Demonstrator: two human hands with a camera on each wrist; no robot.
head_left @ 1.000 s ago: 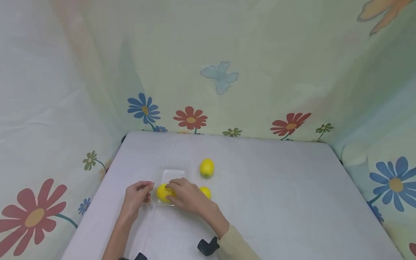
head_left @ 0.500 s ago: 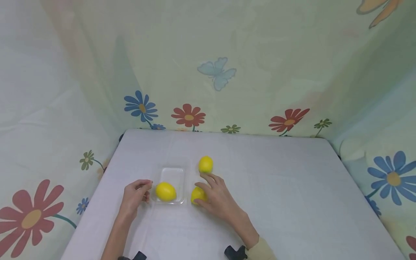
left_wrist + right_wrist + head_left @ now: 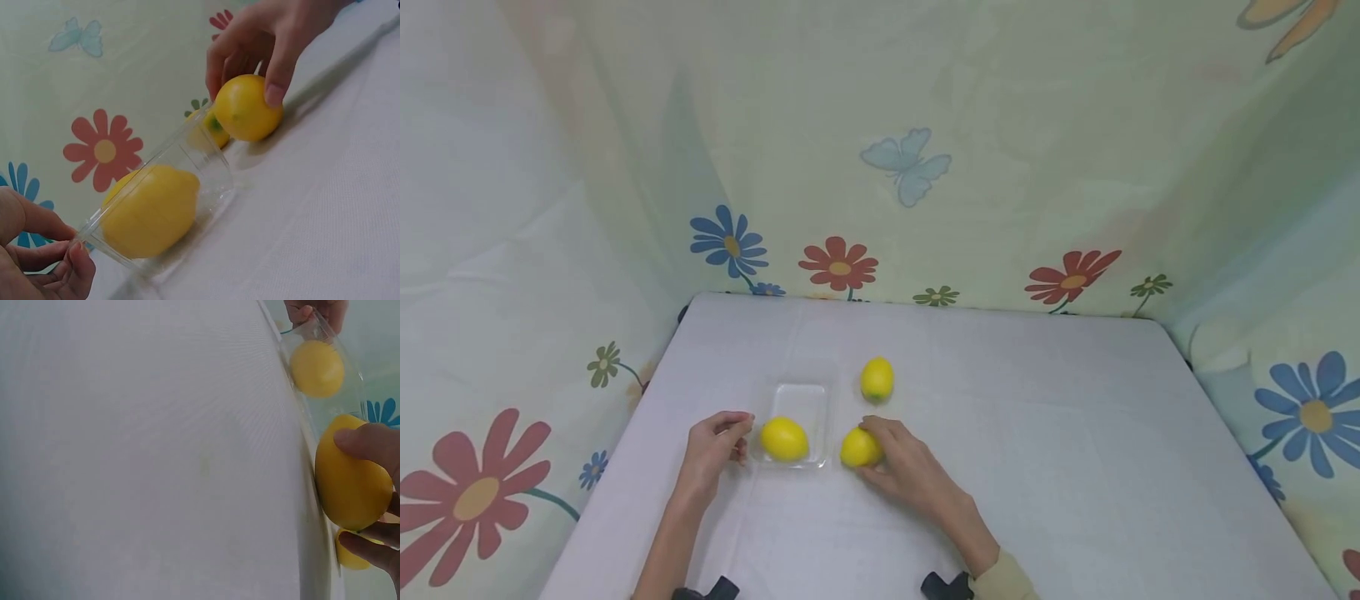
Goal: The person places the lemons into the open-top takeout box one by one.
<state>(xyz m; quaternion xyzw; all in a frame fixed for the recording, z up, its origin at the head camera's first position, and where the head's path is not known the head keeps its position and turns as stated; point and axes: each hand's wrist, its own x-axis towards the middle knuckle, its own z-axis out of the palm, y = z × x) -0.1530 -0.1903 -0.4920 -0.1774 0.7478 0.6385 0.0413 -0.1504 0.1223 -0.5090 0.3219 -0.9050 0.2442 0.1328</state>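
R hand [image 3: 904, 463] grips lemon [image 3: 860, 447] beside tray [image 3: 805, 398]; L hand [image 3: 715, 446] pinches tray edge, steadying it; 2nd lemon [image 3: 784, 438] inside.

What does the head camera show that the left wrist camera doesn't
Only the head view shows the whole white table, the far lemon in full, apart from the hands, and both forearms. Only the left wrist view shows, close up, the left hand's fingertips pinching the clear tray's rim. Both show the right hand gripping a lemon beside the tray, and another lemon lying inside the tray.
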